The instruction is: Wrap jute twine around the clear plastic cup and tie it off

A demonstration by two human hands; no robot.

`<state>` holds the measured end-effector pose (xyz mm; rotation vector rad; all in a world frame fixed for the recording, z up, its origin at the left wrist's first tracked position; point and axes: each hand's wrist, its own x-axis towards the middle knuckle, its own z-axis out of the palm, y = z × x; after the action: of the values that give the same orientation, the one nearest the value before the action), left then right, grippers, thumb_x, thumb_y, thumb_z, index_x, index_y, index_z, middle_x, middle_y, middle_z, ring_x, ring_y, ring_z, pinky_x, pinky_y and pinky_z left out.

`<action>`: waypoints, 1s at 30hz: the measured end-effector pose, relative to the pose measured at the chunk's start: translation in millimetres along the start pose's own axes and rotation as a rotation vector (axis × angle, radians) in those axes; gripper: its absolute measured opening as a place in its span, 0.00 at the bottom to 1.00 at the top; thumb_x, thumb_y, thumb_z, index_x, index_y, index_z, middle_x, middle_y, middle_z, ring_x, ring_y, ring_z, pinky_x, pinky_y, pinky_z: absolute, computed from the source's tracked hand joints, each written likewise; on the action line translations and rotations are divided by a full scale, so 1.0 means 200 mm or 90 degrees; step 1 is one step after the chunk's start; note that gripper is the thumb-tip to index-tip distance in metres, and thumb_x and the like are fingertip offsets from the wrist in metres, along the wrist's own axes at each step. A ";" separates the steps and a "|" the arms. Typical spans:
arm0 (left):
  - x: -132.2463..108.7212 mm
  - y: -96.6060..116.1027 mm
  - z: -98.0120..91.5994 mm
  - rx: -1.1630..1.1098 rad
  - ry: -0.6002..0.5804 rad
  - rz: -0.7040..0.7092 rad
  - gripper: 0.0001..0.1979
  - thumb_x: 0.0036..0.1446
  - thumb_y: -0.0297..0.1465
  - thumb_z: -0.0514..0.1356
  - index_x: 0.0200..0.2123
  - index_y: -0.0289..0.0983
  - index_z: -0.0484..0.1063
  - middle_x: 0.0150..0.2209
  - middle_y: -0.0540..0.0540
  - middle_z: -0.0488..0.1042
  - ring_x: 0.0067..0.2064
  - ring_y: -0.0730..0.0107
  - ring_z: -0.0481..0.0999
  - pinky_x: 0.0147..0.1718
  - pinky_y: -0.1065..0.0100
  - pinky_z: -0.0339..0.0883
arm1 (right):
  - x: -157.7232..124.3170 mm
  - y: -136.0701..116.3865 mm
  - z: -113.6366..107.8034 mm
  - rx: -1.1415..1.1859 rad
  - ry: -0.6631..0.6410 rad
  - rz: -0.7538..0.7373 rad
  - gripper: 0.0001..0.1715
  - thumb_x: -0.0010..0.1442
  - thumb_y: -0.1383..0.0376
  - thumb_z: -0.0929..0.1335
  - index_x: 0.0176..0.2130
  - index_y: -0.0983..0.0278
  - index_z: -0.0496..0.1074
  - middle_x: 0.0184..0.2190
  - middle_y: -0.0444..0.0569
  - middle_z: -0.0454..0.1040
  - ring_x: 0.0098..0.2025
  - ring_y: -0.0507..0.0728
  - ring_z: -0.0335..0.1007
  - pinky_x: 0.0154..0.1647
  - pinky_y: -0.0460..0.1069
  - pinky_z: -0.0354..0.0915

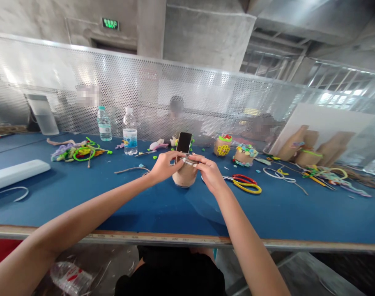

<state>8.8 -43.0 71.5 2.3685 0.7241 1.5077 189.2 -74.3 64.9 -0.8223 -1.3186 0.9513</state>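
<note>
A tan, wrapped jar (184, 176) stands upright on the blue table in front of me. At its rim my left hand (168, 165) pinches a thin whitish strip from the left. My right hand (208, 169) closes its fingertips on the same strip at the rim's right side. Fingers partly hide the strip and the jar's top. Just behind the jar a dark-screened phone (184, 142) leans upright. Scissors with red and yellow handles (247, 184) lie right of my right hand.
Two decorated jars (222, 146) (245, 155) stand behind the scissors. Water bottles (130, 133) (104, 125) and colourful pipe cleaners (79, 151) are at the left. Wrapped bottles (295, 144), cords and a pale board (325, 117) are at the right. A perforated screen (119, 90) runs behind.
</note>
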 end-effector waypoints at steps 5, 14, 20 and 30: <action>0.00 0.00 0.00 0.002 -0.003 -0.005 0.09 0.57 0.25 0.58 0.40 0.35 0.76 0.40 0.44 0.79 0.38 0.65 0.77 0.39 0.65 0.73 | 0.00 0.01 0.00 -0.004 0.005 0.008 0.13 0.42 0.67 0.71 0.32 0.58 0.81 0.47 0.49 0.78 0.64 0.64 0.58 0.60 0.56 0.56; 0.00 0.00 0.00 0.005 -0.003 -0.005 0.09 0.57 0.25 0.58 0.41 0.35 0.76 0.40 0.43 0.79 0.38 0.66 0.77 0.40 0.65 0.74 | 0.01 0.02 -0.01 -0.018 0.009 -0.002 0.12 0.43 0.66 0.71 0.32 0.58 0.81 0.46 0.49 0.79 0.63 0.65 0.59 0.55 0.56 0.61; -0.01 -0.02 0.00 0.023 0.006 0.043 0.10 0.56 0.25 0.59 0.42 0.34 0.75 0.39 0.43 0.78 0.39 0.65 0.77 0.41 0.65 0.73 | 0.01 0.01 0.01 0.004 0.016 -0.008 0.11 0.42 0.65 0.74 0.32 0.57 0.81 0.45 0.49 0.79 0.62 0.63 0.60 0.60 0.56 0.56; 0.00 0.01 -0.02 0.080 -0.049 0.061 0.15 0.58 0.26 0.59 0.49 0.37 0.72 0.47 0.43 0.77 0.47 0.61 0.77 0.48 0.61 0.71 | 0.00 0.01 0.00 0.013 -0.005 -0.022 0.13 0.44 0.68 0.71 0.33 0.57 0.80 0.45 0.47 0.80 0.64 0.62 0.59 0.62 0.57 0.54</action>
<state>5.4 -45.3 73.9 2.5728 0.7174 1.4370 189.7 -73.9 63.2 -0.7791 -1.3246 0.9408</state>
